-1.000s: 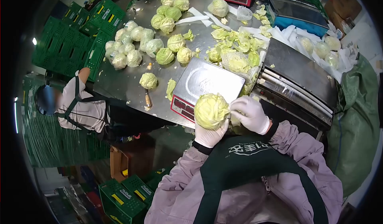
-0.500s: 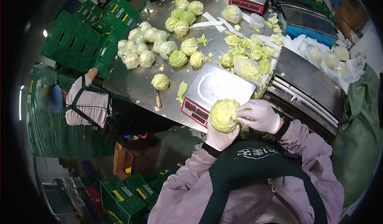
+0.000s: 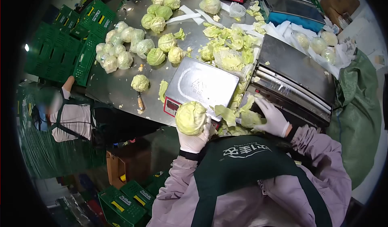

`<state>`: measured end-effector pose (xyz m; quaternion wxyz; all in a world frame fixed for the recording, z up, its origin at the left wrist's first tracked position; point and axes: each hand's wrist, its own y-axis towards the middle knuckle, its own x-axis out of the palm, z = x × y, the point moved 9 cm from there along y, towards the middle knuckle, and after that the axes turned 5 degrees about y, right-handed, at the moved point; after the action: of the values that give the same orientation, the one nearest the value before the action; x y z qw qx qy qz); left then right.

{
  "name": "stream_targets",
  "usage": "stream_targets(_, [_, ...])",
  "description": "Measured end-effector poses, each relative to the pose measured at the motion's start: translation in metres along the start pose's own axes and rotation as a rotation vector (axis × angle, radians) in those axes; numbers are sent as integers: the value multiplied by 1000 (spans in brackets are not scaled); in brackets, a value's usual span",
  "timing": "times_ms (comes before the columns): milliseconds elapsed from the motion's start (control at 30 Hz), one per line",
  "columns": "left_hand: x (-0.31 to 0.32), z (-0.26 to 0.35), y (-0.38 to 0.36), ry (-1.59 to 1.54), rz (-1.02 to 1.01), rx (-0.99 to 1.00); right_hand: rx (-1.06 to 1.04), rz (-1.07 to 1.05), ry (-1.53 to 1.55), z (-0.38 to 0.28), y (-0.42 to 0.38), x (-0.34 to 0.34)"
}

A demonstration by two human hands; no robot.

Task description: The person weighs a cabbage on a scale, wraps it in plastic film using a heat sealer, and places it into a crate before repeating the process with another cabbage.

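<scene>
A pale green cabbage rests in my left hand, whose gloved fingers wrap round it from below, in front of the scale. The scale's steel plate bears nothing. My right hand, also gloved, has its fingers spread beside loose cabbage leaves between the scale and the wrapping machine. One leaf overlaps its fingers and palm in this view.
Wrapped cabbages cluster at the table's left, with bare ones beside them. A knife lies near a single cabbage. Trimmed leaves heap behind the scale. Another person stands at the left by green crates.
My right hand has come away from the cabbage and moved right, with leaves now beside it. The cabbage has shifted left in my left hand. The whole view has shifted too.
</scene>
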<state>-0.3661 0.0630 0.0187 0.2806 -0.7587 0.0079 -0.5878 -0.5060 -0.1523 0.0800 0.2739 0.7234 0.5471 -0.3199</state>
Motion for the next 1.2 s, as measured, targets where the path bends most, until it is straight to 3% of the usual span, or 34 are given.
stream_targets(33, [-7, 6, -2, 15, 29, 34, 131, -40, -67, 16, -13, 11])
stream_targets(167, [-13, 14, -3, 24, 66, 46, 229, -298, 145, 23, -15, 69])
stream_targets(200, [-16, 16, -5, 23, 108, 57, 157, -343, 51, 15, -7, 80])
stream_targets(267, [-12, 19, -8, 28, 97, 68, -144, -112, 74, -24, 19, 78])
stream_targets(333, [-5, 22, -9, 32, 84, 80, -207, -13, -4, -49, 40, 86])
stream_targets(400, [-8, 43, -13, 109, 226, 317, -268, 85, -88, -52, 46, 92])
stream_targets(467, [-19, 45, -19, 205, 157, 228, -208, -96, -183, -17, 50, 133])
stream_targets(533, [-23, 66, -21, 455, 169, 394, -220, -218, -135, -3, 53, 143])
stream_targets(600, [-35, 72, -20, 603, 168, 460, -89, -409, 181, 4, 60, 138])
stream_targets(633, [-47, 70, -15, 600, 103, 403, -94, -311, 380, -3, 76, 113])
stream_targets(667, [-57, 67, -10, 596, 39, 345, -44, -231, 374, 2, 95, 88])
stream_targets(700, [-74, 71, -7, 581, 140, 368, 174, -195, 372, 13, 117, 57])
stream_targets(733, [-72, 64, -2, 628, 131, 350, 349, 24, 481, 14, 133, 9])
stream_targets(767, [-74, 56, 2, 622, 123, 328, 39, 375, 346, 19, 151, -30])
stream_targets(800, [-75, 48, 6, 617, 113, 306, -54, 644, -43, -5, 151, -68])
stream_targets(833, [-67, 33, 8, 577, 16, 249, -114, 655, -52, -21, 150, -72])
stream_targets(867, [-75, 24, 14, 589, 50, 192, -175, 666, -61, -36, 142, -71])
stream_targets(933, [-82, 9, 20, 543, 58, 171, 218, 119, 216, 1, 116, 14])
stream_targets(967, [-84, 4, 22, 496, 70, 152, 193, -316, 51, -12, 106, 55])
stream_targets(1000, [-85, 3, 24, 495, 64, 147, 163, -462, -79, -5, 79, 98])
stream_targets(1033, [-85, 2, 24, 506, 52, 146, 166, -599, 80, -8, 58, 132])
stream_targets(1067, [-85, 2, 25, 519, 39, 146, 188, -620, 40, -11, 49, 151])
stream_targets(1100, [-90, 5, 27, 563, 54, 131, 128, -475, 111, -15, 43, 165])
stream_targets(1133, [-90, 5, 27, 567, 51, 126, 232, -559, 52, -22, 42, 169])
stream_targets(1200, [-85, 5, 24, 554, 45, 133, 337, -582, 253, -9, 39, 201])
